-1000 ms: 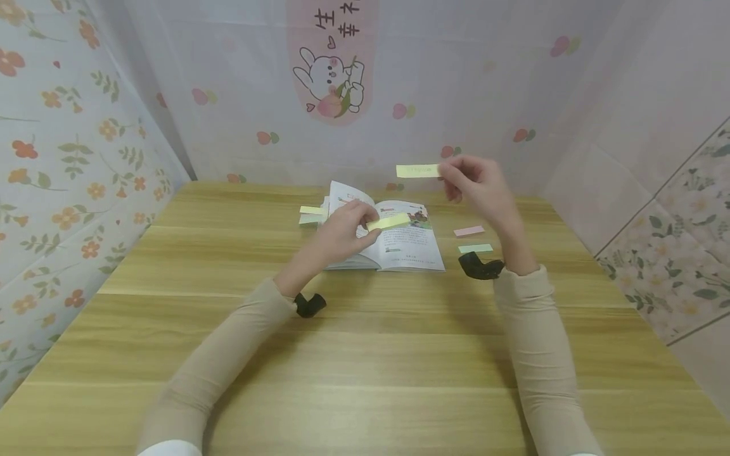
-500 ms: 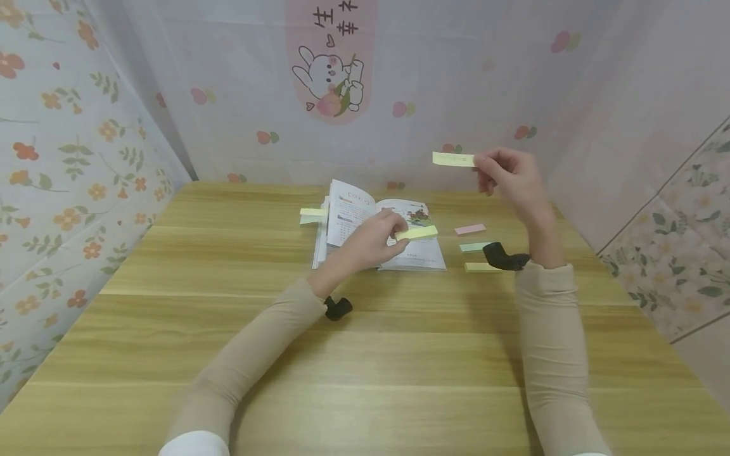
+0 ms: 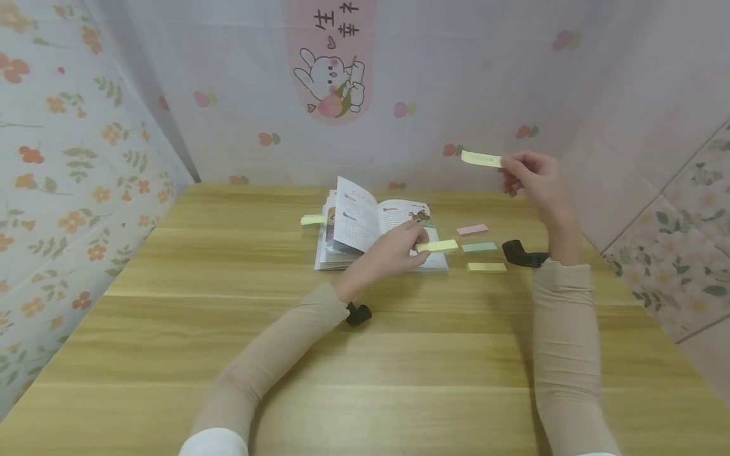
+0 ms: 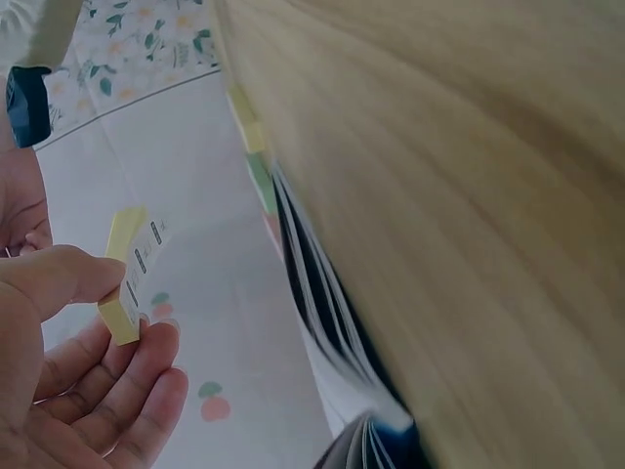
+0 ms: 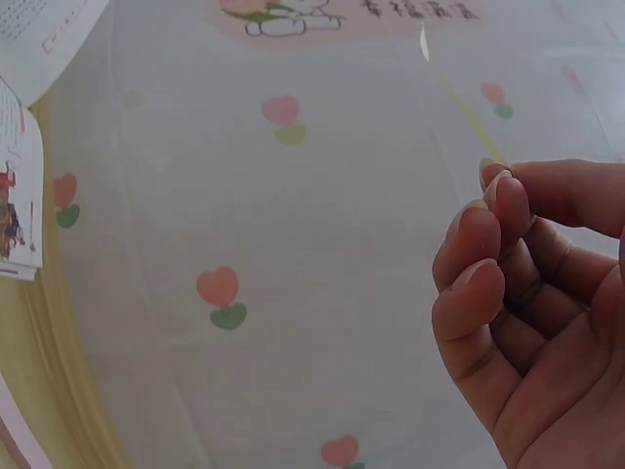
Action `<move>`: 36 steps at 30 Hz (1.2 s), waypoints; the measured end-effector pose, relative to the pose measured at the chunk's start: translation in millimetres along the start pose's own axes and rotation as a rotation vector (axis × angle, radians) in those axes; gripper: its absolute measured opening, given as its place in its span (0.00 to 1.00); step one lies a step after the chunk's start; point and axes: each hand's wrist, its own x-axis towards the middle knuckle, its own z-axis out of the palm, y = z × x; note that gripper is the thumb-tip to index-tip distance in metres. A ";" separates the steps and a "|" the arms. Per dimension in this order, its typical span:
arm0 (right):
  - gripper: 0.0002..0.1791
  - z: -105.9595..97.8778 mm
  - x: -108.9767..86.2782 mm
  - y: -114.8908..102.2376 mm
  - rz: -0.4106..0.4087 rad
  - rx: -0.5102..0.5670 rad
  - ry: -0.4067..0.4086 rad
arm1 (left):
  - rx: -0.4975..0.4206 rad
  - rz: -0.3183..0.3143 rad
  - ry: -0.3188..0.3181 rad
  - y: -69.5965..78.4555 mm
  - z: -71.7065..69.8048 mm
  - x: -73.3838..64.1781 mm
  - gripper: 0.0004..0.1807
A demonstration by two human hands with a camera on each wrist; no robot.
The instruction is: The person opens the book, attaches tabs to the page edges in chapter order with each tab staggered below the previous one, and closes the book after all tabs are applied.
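Observation:
My left hand (image 3: 393,250) pinches a yellow sticky-note pad (image 3: 438,246) between thumb and fingers, over the lower right page of an open book (image 3: 356,218). In the left wrist view the thumb lies on the pad (image 4: 119,318), which has print on its side. Up at the right, my right hand (image 3: 538,183) pinches one thin yellow sticky note (image 3: 481,158) by its end, well above the table. Seen almost edge-on in the right wrist view, the note (image 5: 469,117) curves away from the fingertips. Yellow sticky tabs (image 3: 312,220) stick out from the book's left edge.
Right of the book lie a pink sticky-note pad (image 3: 473,229), a green one (image 3: 479,247) and another yellow one (image 3: 486,267). The wooden table (image 3: 399,380) meets a printed curtain (image 3: 239,76) at the back. A black wrist camera (image 3: 521,254) sits on the right wrist.
Both hands have moved right, the left one also nearer the body with its pad, the right one with the note. The yellow pad on the table has come into sight. The book's left page has lifted.

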 end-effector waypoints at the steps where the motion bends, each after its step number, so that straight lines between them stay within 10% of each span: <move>1: 0.10 -3.3 -0.4 0.9 0.010 0.000 0.010 | -0.002 0.000 -0.005 1.3 1.9 1.4 0.11; 36: 0.09 -45.5 -8.7 3.8 0.072 0.106 0.128 | 0.153 0.025 -0.170 61.1 61.8 54.4 0.14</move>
